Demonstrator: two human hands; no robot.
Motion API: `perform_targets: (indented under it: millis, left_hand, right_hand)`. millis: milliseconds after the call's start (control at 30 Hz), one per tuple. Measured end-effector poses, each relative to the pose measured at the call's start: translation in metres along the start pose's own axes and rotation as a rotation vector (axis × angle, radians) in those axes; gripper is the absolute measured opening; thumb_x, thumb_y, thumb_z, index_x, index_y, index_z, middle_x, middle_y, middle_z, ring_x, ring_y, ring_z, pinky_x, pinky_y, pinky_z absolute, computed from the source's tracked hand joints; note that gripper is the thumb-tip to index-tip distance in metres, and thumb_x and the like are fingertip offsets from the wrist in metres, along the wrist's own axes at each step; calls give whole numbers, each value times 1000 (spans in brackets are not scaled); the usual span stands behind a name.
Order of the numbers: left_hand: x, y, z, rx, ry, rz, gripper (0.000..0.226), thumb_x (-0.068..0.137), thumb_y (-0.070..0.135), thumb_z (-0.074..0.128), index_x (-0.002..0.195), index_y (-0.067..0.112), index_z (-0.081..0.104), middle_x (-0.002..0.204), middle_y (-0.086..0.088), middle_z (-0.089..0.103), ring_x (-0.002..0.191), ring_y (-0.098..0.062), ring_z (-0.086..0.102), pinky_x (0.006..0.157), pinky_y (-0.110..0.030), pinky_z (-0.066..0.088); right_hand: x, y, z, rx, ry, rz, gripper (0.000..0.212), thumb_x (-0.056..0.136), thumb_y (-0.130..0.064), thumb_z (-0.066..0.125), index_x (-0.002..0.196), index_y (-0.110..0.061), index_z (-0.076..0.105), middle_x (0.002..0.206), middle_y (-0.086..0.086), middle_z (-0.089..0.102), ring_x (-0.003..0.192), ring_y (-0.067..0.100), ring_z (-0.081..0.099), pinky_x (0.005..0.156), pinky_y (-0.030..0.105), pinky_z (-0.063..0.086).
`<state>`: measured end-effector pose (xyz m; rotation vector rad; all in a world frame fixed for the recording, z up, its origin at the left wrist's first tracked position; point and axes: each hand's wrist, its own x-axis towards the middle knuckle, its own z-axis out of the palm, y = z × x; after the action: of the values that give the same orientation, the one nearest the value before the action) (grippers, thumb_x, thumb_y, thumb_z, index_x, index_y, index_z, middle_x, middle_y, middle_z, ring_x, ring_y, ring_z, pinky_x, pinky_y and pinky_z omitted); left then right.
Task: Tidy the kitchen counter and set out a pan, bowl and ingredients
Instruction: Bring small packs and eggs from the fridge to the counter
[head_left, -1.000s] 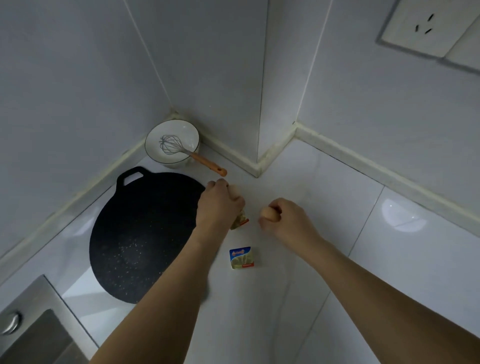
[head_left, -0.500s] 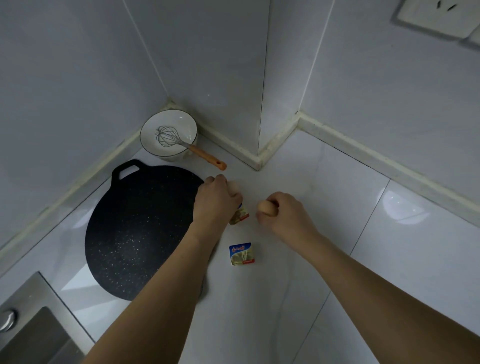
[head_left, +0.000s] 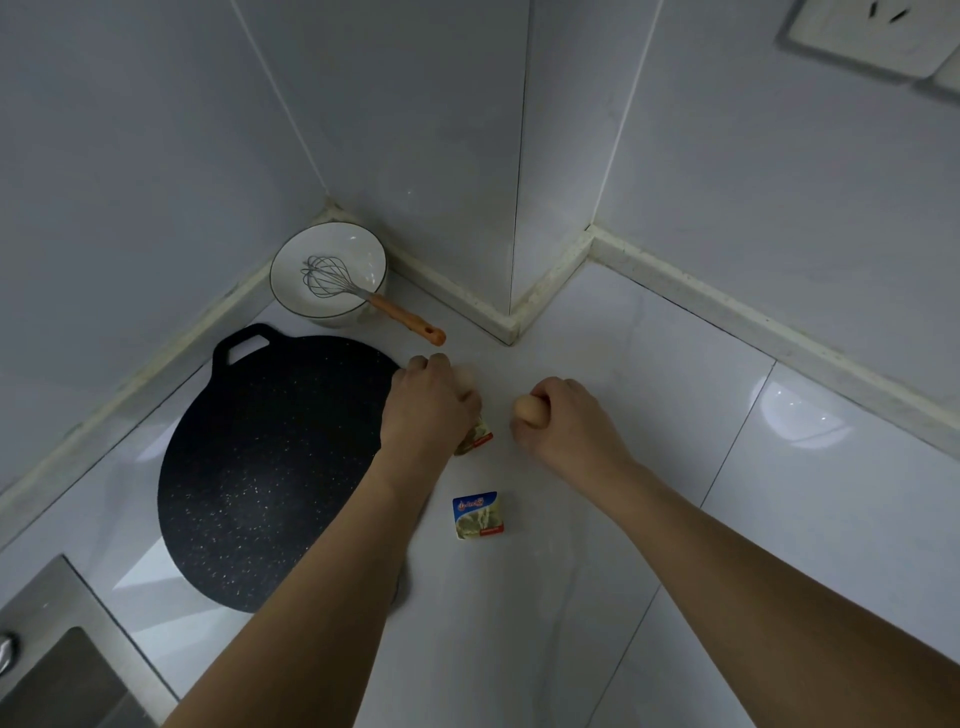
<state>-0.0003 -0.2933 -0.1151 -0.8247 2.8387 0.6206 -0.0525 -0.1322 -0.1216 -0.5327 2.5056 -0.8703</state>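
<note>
Right now my right hand (head_left: 563, 428) is clenched round an egg (head_left: 529, 409), its pale end poking out toward the left hand (head_left: 428, 402). That one is curled over something too, maybe a second egg, though I cannot tell; a butter pack (head_left: 475, 436) peeks out under it. Both hover just right of the pan (head_left: 270, 467), with the bowl (head_left: 328, 275) farther back-left, nearer my left hand. Another butter pack (head_left: 479, 514) lies on the counter (head_left: 727, 519) just below both fists.
</note>
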Motion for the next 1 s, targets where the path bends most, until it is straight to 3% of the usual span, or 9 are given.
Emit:
perform_targets:
  millis: [500,1000]
  left_hand:
    - [-3,2,-1,20,-10,6,39,90,38,58,116,9,53,112,-11,53,102,-26,50,81,-34,44]
    - [-10,-6,-9,-47,-22,60,62,90,41,61,140,11,41,133,-9,47,118,-27,47,92,-34,40]
  right_hand:
    - [5,1,0,-39,3,-8,33,85,-34,65,108,-12,56,102,3,52,86,20,54,74,34,47]
    - [14,-9,4,-152,-5,-63,31,88,-33,60,107,-9,54,107,7,51,88,25,55,71,33,45]
